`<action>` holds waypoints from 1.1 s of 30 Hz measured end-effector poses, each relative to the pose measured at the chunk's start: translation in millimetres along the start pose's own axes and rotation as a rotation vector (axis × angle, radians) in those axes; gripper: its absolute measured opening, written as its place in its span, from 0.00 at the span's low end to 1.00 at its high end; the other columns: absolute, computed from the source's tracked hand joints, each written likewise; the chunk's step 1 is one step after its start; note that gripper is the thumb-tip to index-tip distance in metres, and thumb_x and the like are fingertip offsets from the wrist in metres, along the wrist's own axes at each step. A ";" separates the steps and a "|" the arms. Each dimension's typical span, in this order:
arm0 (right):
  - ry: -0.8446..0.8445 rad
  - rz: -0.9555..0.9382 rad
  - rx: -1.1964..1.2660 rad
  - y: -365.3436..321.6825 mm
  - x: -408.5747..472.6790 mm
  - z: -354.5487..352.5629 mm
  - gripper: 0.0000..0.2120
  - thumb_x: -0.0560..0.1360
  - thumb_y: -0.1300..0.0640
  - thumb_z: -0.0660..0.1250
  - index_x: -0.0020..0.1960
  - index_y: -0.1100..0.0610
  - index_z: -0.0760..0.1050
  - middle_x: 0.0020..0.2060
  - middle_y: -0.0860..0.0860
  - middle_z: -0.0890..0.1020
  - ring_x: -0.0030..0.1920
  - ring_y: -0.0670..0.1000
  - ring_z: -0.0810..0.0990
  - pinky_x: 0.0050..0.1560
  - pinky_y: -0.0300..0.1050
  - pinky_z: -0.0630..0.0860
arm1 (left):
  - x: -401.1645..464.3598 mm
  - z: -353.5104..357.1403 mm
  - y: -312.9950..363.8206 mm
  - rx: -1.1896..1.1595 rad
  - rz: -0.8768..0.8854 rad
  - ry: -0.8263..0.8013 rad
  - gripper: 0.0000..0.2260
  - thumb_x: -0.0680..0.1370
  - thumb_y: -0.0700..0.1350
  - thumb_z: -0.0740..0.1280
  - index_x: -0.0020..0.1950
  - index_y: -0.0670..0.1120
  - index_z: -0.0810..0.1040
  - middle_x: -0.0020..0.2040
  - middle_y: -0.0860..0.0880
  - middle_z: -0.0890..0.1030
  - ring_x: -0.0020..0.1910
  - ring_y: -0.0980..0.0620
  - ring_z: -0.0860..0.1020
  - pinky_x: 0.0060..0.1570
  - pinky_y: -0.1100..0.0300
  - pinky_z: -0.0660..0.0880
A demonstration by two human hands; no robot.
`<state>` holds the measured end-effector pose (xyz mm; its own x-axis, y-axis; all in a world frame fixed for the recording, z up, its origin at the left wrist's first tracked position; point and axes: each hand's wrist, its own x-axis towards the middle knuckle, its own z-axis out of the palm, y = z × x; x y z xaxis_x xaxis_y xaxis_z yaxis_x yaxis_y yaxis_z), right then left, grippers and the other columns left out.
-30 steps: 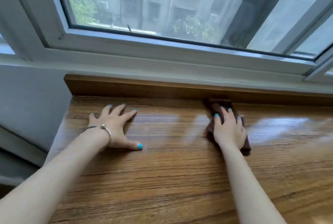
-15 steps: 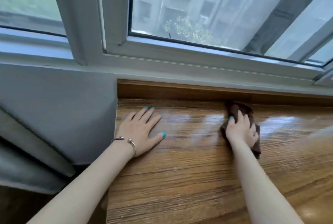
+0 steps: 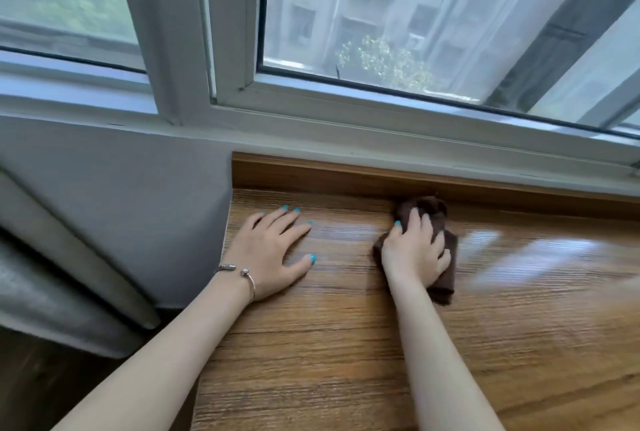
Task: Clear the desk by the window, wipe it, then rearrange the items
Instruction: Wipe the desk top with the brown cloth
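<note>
The wooden desk (image 3: 346, 344) runs under the window, its glossy top bare. My left hand (image 3: 270, 250) rests flat on the desk near its far left corner, fingers spread, a thin bracelet on the wrist. My right hand (image 3: 415, 250) presses a dark brown cloth (image 3: 445, 278) onto the desk close to the raised wooden back lip (image 3: 346, 174). Its fingers curl into the cloth, whose front bunches against the lip.
The white window frame (image 3: 311, 119) and sill run just behind the desk. A grey wall (image 3: 121, 188) drops left of the desk's left edge, with a grey curtain or pad (image 3: 52, 274) at the lower left. Wet sheen (image 3: 536, 254) lies on the desk right of the cloth.
My right hand has slid the cloth leftward along the back lip, nearer the left hand. Its fingers went from flat to curled into the cloth. The view has swung left.
</note>
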<state>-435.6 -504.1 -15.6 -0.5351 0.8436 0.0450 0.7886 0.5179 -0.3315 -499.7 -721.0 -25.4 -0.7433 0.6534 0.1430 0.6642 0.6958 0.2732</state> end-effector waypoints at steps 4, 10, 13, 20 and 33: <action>-0.248 -0.839 -0.076 -4.9 -24.6 7.7 0.22 0.79 0.40 0.52 0.73 0.36 0.61 0.74 0.37 0.62 0.76 0.47 0.56 0.72 0.48 0.53 | -3.6 -11.0 -0.7 -0.059 -0.020 0.102 0.17 0.72 0.55 0.59 0.50 0.50 0.83 0.52 0.51 0.83 0.54 0.50 0.81 0.54 0.58 0.74; -0.097 -0.274 -0.032 -8.0 -0.5 2.3 0.21 0.80 0.46 0.56 0.73 0.43 0.64 0.74 0.43 0.64 0.76 0.53 0.57 0.74 0.54 0.53 | -22.9 -33.3 -38.7 0.164 -0.093 -0.043 0.21 0.72 0.58 0.56 0.54 0.51 0.82 0.55 0.50 0.82 0.53 0.49 0.81 0.51 0.55 0.77; -0.143 -0.600 -0.012 -51.3 -77.0 16.2 0.22 0.79 0.42 0.55 0.73 0.39 0.64 0.74 0.41 0.64 0.76 0.53 0.58 0.72 0.53 0.54 | -25.9 -41.7 -57.0 0.183 -0.119 -0.060 0.21 0.72 0.56 0.55 0.53 0.50 0.83 0.54 0.49 0.83 0.52 0.48 0.82 0.49 0.54 0.77; -0.328 -0.868 -0.083 -132.8 -94.4 38.0 0.21 0.80 0.42 0.54 0.73 0.38 0.62 0.75 0.41 0.62 0.75 0.54 0.57 0.72 0.55 0.54 | -30.8 -68.5 -87.1 0.042 -0.263 0.026 0.18 0.78 0.45 0.58 0.66 0.44 0.73 0.67 0.47 0.73 0.62 0.45 0.73 0.59 0.52 0.69; -0.314 -0.856 -0.053 -58.2 -143.1 10.1 0.21 0.79 0.40 0.54 0.72 0.34 0.61 0.74 0.36 0.62 0.76 0.47 0.56 0.74 0.50 0.51 | -25.0 -80.9 -70.6 0.049 0.102 0.000 0.20 0.77 0.53 0.53 0.65 0.52 0.75 0.65 0.52 0.75 0.63 0.48 0.72 0.60 0.54 0.66</action>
<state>-407.9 -656.3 -12.3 -0.9955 0.0950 -0.0051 0.0930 0.9614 -0.2591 -534.4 -810.5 28.7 -0.6716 0.7217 0.1677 0.7396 0.6393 0.2103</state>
